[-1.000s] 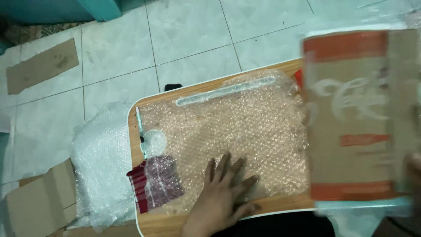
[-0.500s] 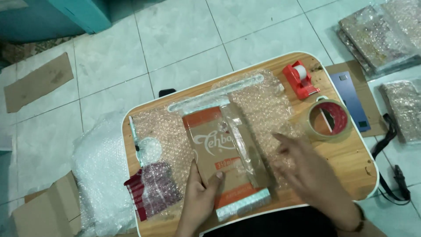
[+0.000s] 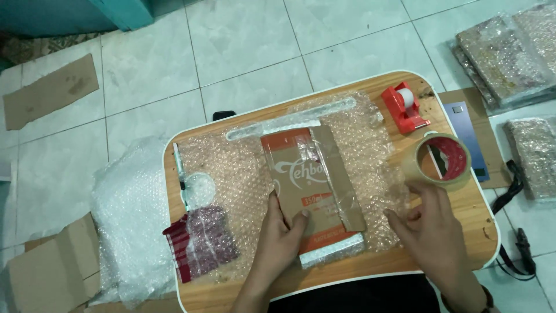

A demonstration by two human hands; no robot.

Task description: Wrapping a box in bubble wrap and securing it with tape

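Pinning the flat brown-and-orange cardboard package [image 3: 313, 194] on the clear bubble wrap sheet [image 3: 243, 174] mid-tray, the left hand [image 3: 281, 237] presses with fingers spread, gripping nothing; the right hand [image 3: 431, 232], open, touches the wrap's right edge beside the brown tape roll [image 3: 437, 159], holding nothing.

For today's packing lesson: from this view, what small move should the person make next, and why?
Probably fold the bubble wrap over the cardboard packet. The left hand pins the packet flat on the wrap, the right hand rests at the wrap's right edge, and the tape roll lies close by.
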